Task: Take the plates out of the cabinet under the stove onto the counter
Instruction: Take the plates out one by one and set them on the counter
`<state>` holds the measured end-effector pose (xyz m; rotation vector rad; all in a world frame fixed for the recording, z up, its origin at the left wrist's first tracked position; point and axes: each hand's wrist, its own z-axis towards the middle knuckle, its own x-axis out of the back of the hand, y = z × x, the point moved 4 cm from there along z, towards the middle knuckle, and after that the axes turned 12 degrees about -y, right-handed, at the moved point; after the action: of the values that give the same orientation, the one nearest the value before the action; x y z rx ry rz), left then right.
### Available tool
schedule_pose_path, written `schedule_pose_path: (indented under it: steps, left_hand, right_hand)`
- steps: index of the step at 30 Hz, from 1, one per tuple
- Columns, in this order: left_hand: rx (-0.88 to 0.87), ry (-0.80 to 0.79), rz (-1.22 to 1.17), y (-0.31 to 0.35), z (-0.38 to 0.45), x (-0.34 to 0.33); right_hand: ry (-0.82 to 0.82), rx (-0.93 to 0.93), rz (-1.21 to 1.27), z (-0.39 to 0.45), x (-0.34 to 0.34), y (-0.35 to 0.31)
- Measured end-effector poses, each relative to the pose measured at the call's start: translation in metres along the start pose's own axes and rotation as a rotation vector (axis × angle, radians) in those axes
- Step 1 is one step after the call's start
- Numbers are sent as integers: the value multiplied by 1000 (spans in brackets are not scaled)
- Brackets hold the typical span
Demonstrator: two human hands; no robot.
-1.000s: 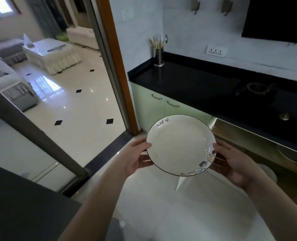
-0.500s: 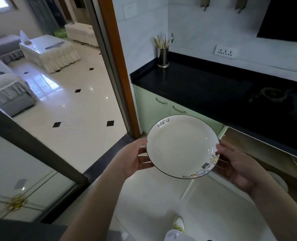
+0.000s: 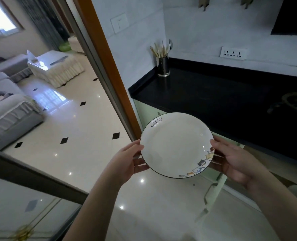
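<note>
The plate (image 3: 176, 145) hangs in the air, face up and tilted a little, just short of the black counter (image 3: 222, 101) at 12 o'clock. The left hand (image 3: 126, 162) grips its rim at 9 o'clock, the right hand (image 3: 234, 162) at 3 o'clock, thumbs on top. It looks like glazed ceramic: stiff, smooth, breakable. Two opposite rim grips suit it; set it down flat, gently.

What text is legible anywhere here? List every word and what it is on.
"Life": handwritten-style black lettering on the rim of the white plate, at its far left edge, seen upside down from the camera.
Wall socket: only pin holes, no lettering readable.
Light switch: no readable marking.
</note>
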<state>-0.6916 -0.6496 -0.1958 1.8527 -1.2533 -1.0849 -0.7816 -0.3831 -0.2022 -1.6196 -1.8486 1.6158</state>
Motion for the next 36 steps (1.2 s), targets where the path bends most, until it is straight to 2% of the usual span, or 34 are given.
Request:
schedule_pose_path:
  steps: [12, 21, 27, 36]
  left_hand:
    - [19, -34, 22, 39, 81, 48]
    - [-9, -167, -12, 111, 166, 111]
    - [56, -223, 42, 150, 216, 152]
    - [125, -294, 134, 172, 304, 143]
  right_hand:
    - [49, 22, -54, 88, -22, -27]
    - [151, 59, -51, 185, -66, -51]
    - [205, 102, -6, 230, -92, -52]
    - [397, 120, 39, 277, -64, -64]
